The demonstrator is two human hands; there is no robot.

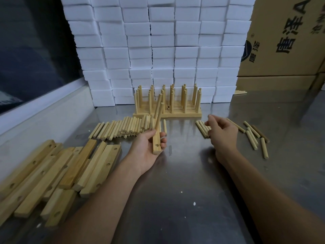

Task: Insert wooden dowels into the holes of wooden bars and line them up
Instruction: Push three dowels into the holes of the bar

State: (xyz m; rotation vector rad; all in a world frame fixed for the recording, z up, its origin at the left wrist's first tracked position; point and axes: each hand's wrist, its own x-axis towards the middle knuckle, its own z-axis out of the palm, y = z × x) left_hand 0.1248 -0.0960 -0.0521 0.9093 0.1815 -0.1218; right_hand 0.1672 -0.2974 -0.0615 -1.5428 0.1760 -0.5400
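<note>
At the far left, a loose heap of undrilled-looking and drilled wooden bars (58, 175) lies on the steel table (175, 199), none of them holding a dowel yet, so much of the work is left. Just behind and to the right of them sits a tidy pile of loose dowels (123, 128).

The left hand (149, 147) grips 1 bar (157, 138) by its near end, fingers curled round it, tilting it up off the table. At least 1 dowel (158, 106) stands in that bar; a second seems to rise beside it, but the two overlap the finished rows behind and I cannot separate them with confidence. An open hole shows near the bar's lower end, so this bar looks only partly filled.

Behind the hands, the finished bars (167, 113) stand lined up side by side with their dowels upright. How many bars are there is hard to count, since the pegs hide each other.

The right hand (221, 131) hovers over a small scatter of dowels (253, 134), its fingers loosely curled with thumb and forefinger close together. It appears to hold nothing, though a thin dowel hidden by the fingers cannot be ruled out.

White foam blocks (158, 50) wall off the back, and a cardboard box (284, 37) is cut off at the right edge.
</note>
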